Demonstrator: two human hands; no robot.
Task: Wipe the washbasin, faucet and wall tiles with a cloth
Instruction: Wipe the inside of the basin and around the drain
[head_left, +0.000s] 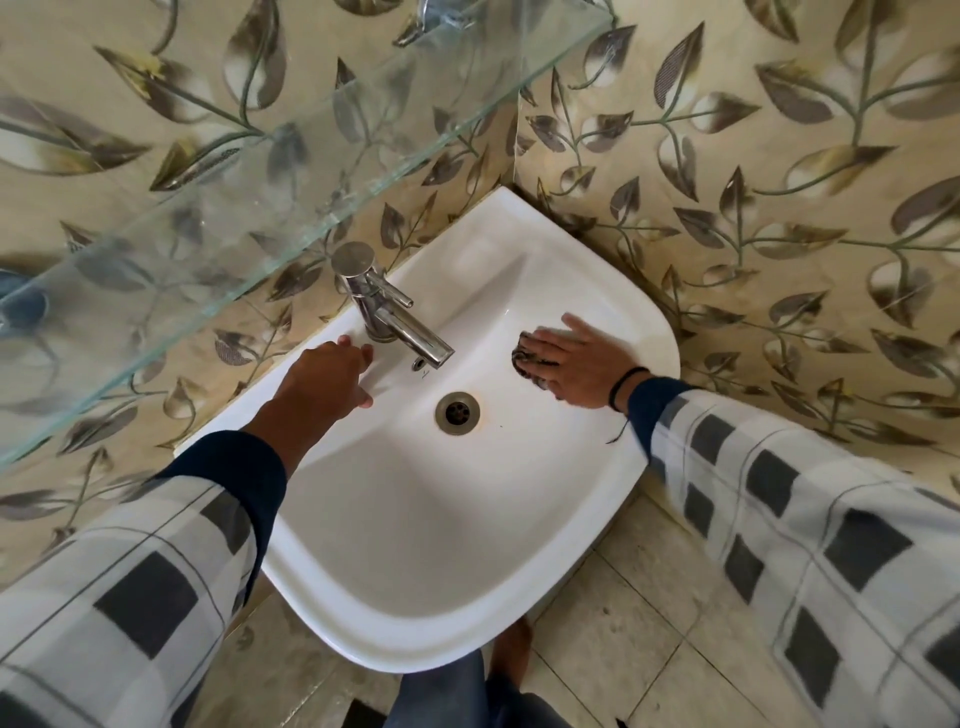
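From my remote seat I see beige wall tiles (779, 156) printed with grey-brown leaves and stems, covering two sides that meet in a corner. A clear glass shelf (208, 208) juts out along the left side. The floor (649, 597) below is pale square tile, in soft, even light.

1. A white washbasin (415, 545) carries a chrome faucet (384, 312) on its back rim, with a metal drain (457, 412) at its bottom.
2. On its right inner slope lies a dark cloth (521, 357) — flat under the right hand (576, 364).
3. The left hand (322, 379) rests on the rim just beside the faucet's base.
4. A glass shelf (208, 208) juts above — its load is too blurred to tell.
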